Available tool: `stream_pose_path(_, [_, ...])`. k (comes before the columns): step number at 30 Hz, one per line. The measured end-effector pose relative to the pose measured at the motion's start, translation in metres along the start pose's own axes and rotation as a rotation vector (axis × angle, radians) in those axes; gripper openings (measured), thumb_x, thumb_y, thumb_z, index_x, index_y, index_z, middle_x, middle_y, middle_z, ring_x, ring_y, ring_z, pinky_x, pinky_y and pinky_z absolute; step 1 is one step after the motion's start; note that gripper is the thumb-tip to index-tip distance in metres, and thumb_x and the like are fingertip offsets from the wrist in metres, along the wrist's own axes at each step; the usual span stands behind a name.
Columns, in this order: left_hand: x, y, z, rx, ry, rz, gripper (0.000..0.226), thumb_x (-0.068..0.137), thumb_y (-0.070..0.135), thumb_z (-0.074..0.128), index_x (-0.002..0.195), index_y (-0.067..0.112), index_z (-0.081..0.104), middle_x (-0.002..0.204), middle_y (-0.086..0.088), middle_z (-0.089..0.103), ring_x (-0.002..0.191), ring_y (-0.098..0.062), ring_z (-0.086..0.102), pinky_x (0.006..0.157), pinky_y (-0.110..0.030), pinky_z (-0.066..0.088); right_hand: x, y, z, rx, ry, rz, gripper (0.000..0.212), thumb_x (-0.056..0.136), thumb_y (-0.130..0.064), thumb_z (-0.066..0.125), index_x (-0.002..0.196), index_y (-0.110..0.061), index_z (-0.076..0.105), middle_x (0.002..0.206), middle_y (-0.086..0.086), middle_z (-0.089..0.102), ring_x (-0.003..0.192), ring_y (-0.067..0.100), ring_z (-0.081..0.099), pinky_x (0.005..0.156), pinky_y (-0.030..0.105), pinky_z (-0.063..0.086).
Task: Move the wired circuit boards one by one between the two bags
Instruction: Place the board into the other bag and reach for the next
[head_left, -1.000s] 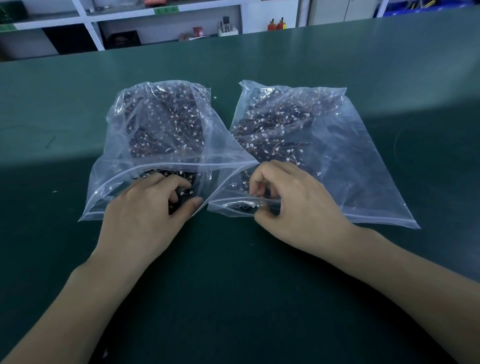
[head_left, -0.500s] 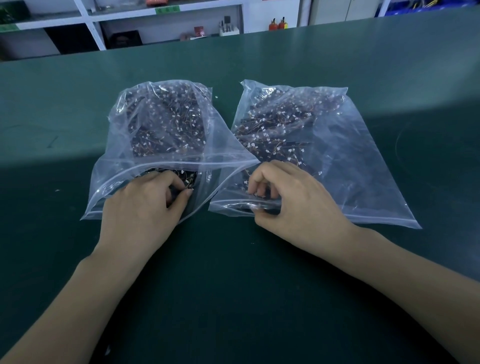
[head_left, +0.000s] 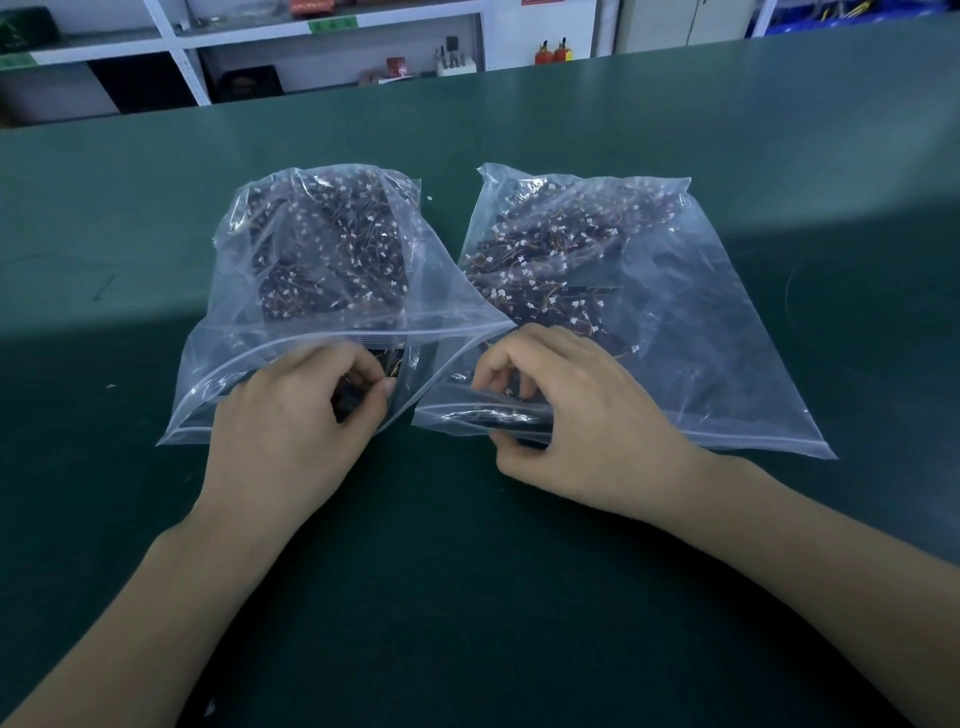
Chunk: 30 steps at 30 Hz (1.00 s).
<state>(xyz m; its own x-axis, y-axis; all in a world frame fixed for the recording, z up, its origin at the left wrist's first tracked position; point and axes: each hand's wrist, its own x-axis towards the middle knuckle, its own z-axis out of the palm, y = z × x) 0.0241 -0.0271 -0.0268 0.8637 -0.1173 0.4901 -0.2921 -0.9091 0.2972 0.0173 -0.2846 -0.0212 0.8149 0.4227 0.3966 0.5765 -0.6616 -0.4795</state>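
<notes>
Showing both hands at the near, open mouths of two clear bags lying side by side on the green desk (head_left: 519, 597). The left hand (head_left: 291, 431) reaches into the left bag (head_left: 223, 374), fingers curled and pinching a dark wired circuit board (head_left: 349, 399) just inside the opening; the right hand (head_left: 576, 415) pinches the lip of the right bag (head_left: 727, 364), holding it apart. The receiving mouth lies just to the right of the held board, so the left hand is nearer.
</notes>
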Motion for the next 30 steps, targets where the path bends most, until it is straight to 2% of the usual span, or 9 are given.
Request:
stream_pose_path(3, [-0.002,0.009,-0.004,-0.057,0.052,0.13,0.011,0.092,0.029,0.075,0.086,0.031,0.067,0.086,0.04,0.053,0.075,0.013,0.053,0.054,-0.023,0.038,-0.002,0.001,0.002,0.044,0.013,-0.012,0.037,0.084,-0.036,0.078,0.115,-0.029,0.059,0.104,-0.018,0.059,0.094,0.003,0.054,0.094,0.027,0.045])
stream_pose_path(6, [-0.006,0.015,-0.003,-0.106,0.076,0.255,0.005,0.088,0.023,0.074,0.084,0.025,0.071,0.071,0.029,0.046,0.065,-0.003,0.047,0.05,-0.032,0.045,-0.002,0.004,0.002,0.153,0.059,0.038,0.031,0.096,-0.044,0.07,0.122,-0.03,0.058,0.106,-0.018,0.063,0.098,0.007,0.06,0.09,0.029,0.05])
stream_pose_path(8, [-0.008,0.018,-0.002,-0.148,0.074,0.324,0.007,0.089,0.018,0.074,0.083,0.021,0.073,0.07,0.021,0.044,0.062,-0.008,0.044,0.049,-0.038,0.047,-0.001,0.007,0.002,0.215,0.09,0.056,0.029,0.099,-0.043,0.069,0.124,-0.029,0.061,0.106,-0.015,0.066,0.098,0.012,0.063,0.087,0.035,0.053])
stream_pose_path(11, [-0.01,0.022,-0.001,-0.217,0.042,0.394,0.007,0.091,0.014,0.075,0.084,0.016,0.074,0.076,0.016,0.055,0.06,-0.014,0.048,0.051,-0.04,0.047,0.0,0.008,0.002,0.265,0.142,0.01,0.018,0.1,-0.034,0.073,0.115,-0.025,0.07,0.102,-0.014,0.068,0.094,0.014,0.064,0.084,0.034,0.053])
stream_pose_path(13, [-0.011,0.025,-0.001,-0.255,0.035,0.42,0.008,0.091,0.012,0.075,0.085,0.017,0.074,0.081,0.022,0.056,0.061,-0.012,0.048,0.052,-0.038,0.047,0.001,0.008,0.004,0.257,0.174,-0.05,0.008,0.099,-0.026,0.075,0.105,-0.019,0.075,0.096,-0.017,0.067,0.09,0.012,0.063,0.081,0.031,0.053])
stream_pose_path(15, [-0.011,0.026,-0.001,-0.272,0.056,0.43,0.007,0.091,0.011,0.075,0.089,0.018,0.075,0.085,0.031,0.049,0.064,-0.008,0.047,0.055,-0.03,0.044,0.002,0.01,0.004,0.252,0.19,-0.076,0.007,0.099,-0.022,0.076,0.099,-0.016,0.077,0.092,-0.018,0.066,0.087,0.012,0.062,0.079,0.031,0.052])
stream_pose_path(18, [-0.011,0.025,0.0,-0.3,0.127,0.38,0.007,0.092,0.01,0.075,0.096,0.015,0.078,0.087,0.027,0.052,0.066,-0.004,0.048,0.064,-0.018,0.039,0.003,0.012,0.004,0.266,0.184,-0.067,0.008,0.097,-0.023,0.077,0.095,-0.015,0.078,0.088,-0.015,0.069,0.086,0.012,0.063,0.078,0.023,0.048])
stream_pose_path(21, [-0.013,0.026,0.001,-0.336,0.133,0.354,0.008,0.093,0.01,0.076,0.1,0.014,0.079,0.09,0.018,0.059,0.066,-0.007,0.053,0.065,-0.017,0.041,0.002,0.01,0.004,0.267,0.185,-0.069,0.007,0.096,-0.023,0.078,0.093,-0.016,0.078,0.084,-0.016,0.069,0.083,0.011,0.062,0.078,0.015,0.042])
stream_pose_path(30, [-0.014,0.031,0.003,-0.406,0.159,0.317,0.008,0.096,0.012,0.076,0.103,0.015,0.079,0.091,0.011,0.067,0.069,-0.007,0.057,0.063,-0.018,0.044,0.001,0.01,0.005,0.287,0.164,-0.088,0.005,0.094,-0.018,0.079,0.098,-0.015,0.08,0.091,-0.014,0.074,0.084,0.011,0.064,0.078,0.016,0.046])
